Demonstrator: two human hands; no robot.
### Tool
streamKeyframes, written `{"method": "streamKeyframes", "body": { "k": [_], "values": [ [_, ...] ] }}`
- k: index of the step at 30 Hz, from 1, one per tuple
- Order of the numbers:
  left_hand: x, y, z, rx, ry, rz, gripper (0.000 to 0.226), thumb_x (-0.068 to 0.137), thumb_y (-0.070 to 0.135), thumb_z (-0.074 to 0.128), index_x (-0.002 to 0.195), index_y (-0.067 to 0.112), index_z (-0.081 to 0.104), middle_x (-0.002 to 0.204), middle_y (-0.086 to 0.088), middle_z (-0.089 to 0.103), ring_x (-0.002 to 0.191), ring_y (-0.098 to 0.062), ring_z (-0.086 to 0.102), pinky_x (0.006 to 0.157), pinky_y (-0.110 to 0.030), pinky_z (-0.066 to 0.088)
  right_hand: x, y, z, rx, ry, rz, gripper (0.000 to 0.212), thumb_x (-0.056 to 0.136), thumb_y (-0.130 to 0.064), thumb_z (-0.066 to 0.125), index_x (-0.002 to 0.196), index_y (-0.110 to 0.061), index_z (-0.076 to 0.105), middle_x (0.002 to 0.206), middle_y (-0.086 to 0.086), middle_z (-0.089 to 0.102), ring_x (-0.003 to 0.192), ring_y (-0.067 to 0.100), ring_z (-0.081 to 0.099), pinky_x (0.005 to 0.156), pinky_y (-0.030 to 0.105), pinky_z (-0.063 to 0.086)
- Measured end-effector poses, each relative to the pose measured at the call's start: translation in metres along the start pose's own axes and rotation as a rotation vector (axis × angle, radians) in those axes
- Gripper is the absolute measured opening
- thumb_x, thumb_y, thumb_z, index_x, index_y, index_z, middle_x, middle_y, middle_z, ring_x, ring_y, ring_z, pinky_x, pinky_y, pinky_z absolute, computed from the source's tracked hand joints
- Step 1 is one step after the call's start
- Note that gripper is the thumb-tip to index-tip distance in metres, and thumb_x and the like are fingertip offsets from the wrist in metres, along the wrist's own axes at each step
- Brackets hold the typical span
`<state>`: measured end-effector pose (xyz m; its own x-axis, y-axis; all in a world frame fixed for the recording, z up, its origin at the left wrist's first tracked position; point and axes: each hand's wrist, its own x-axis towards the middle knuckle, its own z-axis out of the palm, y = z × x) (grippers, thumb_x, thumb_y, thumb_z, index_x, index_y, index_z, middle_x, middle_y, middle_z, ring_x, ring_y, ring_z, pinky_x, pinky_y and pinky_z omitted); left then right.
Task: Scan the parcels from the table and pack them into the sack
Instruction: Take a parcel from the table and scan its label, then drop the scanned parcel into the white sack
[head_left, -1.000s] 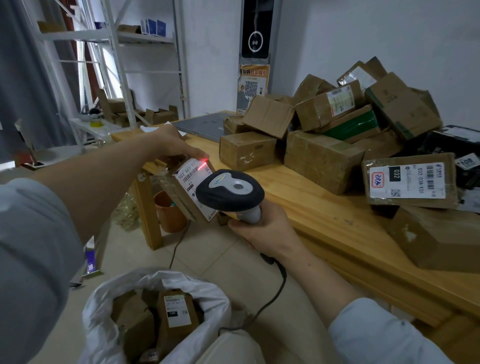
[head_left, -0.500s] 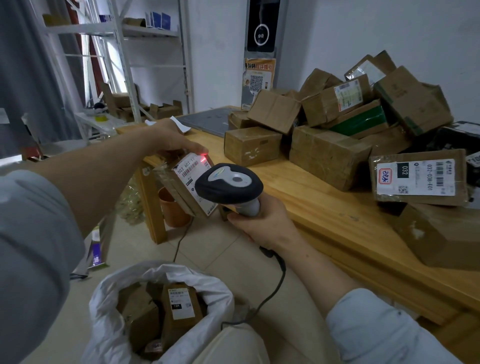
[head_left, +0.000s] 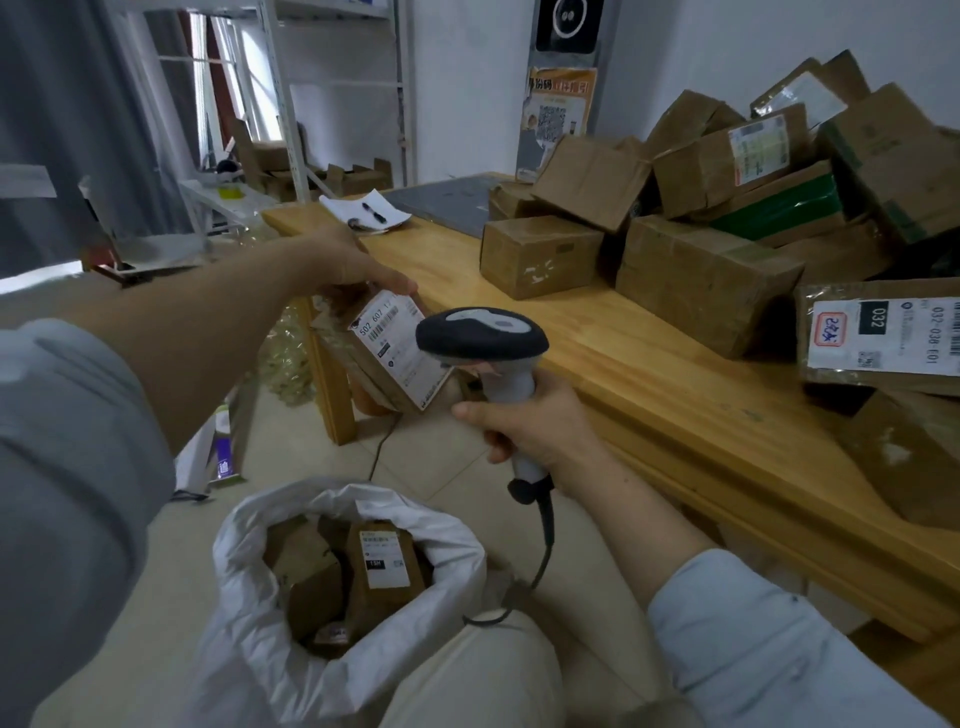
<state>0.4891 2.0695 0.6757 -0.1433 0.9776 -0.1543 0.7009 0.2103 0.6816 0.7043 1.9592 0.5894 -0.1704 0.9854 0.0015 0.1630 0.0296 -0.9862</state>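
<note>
- The parcel is a small brown box with its white label turned toward the viewer. It hangs in the air just off the table's near corner and rests on nothing.
- Its long axis is slanted, from about 11 o'clock down to 5 o'clock. The left hand grips the upper end from above, with fingers and thumb curled over the edge.
- The scanner is at 3 o'clock of the parcel, its dark head just beside the label and covering one lower corner. The right hand is wrapped tight round the handle, and the cable drops from it toward the floor.
- I see no red light on the label, so I cannot tell if the reading is done.
- The sack stands open on the floor at 6 o'clock from the parcel, almost straight under it. Some packed boxes are already inside.
- In my judgement the coming move belongs to the left hand. It holds the parcel and is the nearer one to the sack's mouth, so the box needs only to go down, lower end first.
- The table stretches away toward 2 o'clock. The heap of waiting parcels lies there, well apart from both hands.
</note>
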Motion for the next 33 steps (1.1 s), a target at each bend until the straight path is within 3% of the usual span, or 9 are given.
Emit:
{"method": "streamKeyframes", "body": {
  "k": [4,7,9,12,14,19,25,31,33],
  "values": [
    [0.002,-0.05,0.016,0.011,-0.073,-0.067,0.074,0.06,0.038,0.087,0.12,0.011,0.054,0.117,-0.007,0.059,0.11,-0.028,0.057,0.095,-0.042,0.049,0.012,0.032,0.012,0.172,0.073,0.265,0.015,0.077,0.001,0.074,0.077,-0.007,0.062,0.059,0.006,0.061,0.05,0.016,0.056,0.056,0.032,0.053],
    [0.001,-0.094,0.04,0.028,-0.108,-0.132,0.036,0.073,0.028,0.08,0.096,0.011,0.058,0.1,-0.007,0.061,0.087,-0.02,0.059,0.076,-0.032,0.051,0.022,0.068,0.023,0.246,0.109,0.452,0.009,0.08,0.002,0.071,0.085,0.002,0.063,0.058,0.011,0.065,0.048,0.018,0.06,0.056,0.032,0.057],
    [0.005,-0.125,0.06,0.038,-0.113,-0.187,0.028,0.078,0.023,0.077,0.093,0.013,0.055,0.095,-0.003,0.056,0.084,-0.017,0.054,0.075,-0.028,0.044,0.03,0.097,0.031,0.275,0.114,0.569,0.013,0.08,0.002,0.07,0.09,0.005,0.063,0.066,0.015,0.068,0.053,0.022,0.064,0.067,0.037,0.06],
    [0.013,-0.171,0.091,0.086,-0.113,-0.274,0.068,0.072,0.03,0.082,0.128,0.007,0.051,0.122,-0.01,0.053,0.107,-0.024,0.049,0.089,-0.032,0.041,0.047,0.144,0.041,0.269,0.167,0.714,0.021,0.075,0.002,0.072,0.093,0.009,0.064,0.084,0.023,0.07,0.072,0.029,0.068,0.08,0.043,0.058],
    [0.022,-0.198,0.111,0.165,-0.087,-0.297,0.09,0.067,0.04,0.084,0.14,0.006,0.042,0.136,-0.012,0.049,0.121,-0.028,0.048,0.098,-0.035,0.042,0.062,0.173,0.044,0.2,0.192,0.766,0.032,0.071,-0.001,0.075,0.1,0.007,0.065,0.092,0.021,0.071,0.086,0.032,0.069,0.087,0.047,0.055],
    [0.048,-0.253,0.158,0.333,-0.065,-0.188,0.094,0.068,0.04,0.084,0.144,0.009,0.038,0.137,-0.014,0.046,0.122,-0.028,0.047,0.094,-0.035,0.042,0.104,0.236,0.049,-0.013,0.164,0.847,0.055,0.066,-0.014,0.08,0.113,0.002,0.056,0.109,0.021,0.063,0.098,0.037,0.063,0.091,0.05,0.052],
    [0.074,-0.295,0.201,0.417,-0.067,-0.098,0.096,0.071,0.033,0.083,0.148,0.014,0.029,0.143,-0.011,0.033,0.123,-0.028,0.044,0.099,-0.036,0.041,0.147,0.29,0.06,-0.181,0.05,0.923,0.061,0.075,-0.02,0.076,0.125,0.003,0.049,0.117,0.017,0.057,0.101,0.032,0.058,0.082,0.036,0.049],
    [0.097,-0.315,0.209,0.529,-0.103,0.104,0.092,0.072,0.035,0.081,0.146,0.009,0.033,0.143,-0.014,0.033,0.122,-0.031,0.045,0.098,-0.037,0.045,0.18,0.329,0.083,-0.245,-0.12,0.947,0.075,0.068,-0.026,0.078,0.132,-0.001,0.048,0.126,0.02,0.055,0.111,0.038,0.057,0.097,0.047,0.049],
    [0.099,-0.315,0.21,0.551,-0.119,0.176,0.088,0.072,0.032,0.081,0.144,0.008,0.038,0.142,-0.015,0.035,0.122,-0.032,0.046,0.098,-0.037,0.046,0.187,0.338,0.087,-0.27,-0.15,0.945,0.087,0.056,-0.033,0.079,0.132,-0.003,0.047,0.127,0.019,0.053,0.112,0.038,0.056,0.097,0.048,0.048]
  ]
}}
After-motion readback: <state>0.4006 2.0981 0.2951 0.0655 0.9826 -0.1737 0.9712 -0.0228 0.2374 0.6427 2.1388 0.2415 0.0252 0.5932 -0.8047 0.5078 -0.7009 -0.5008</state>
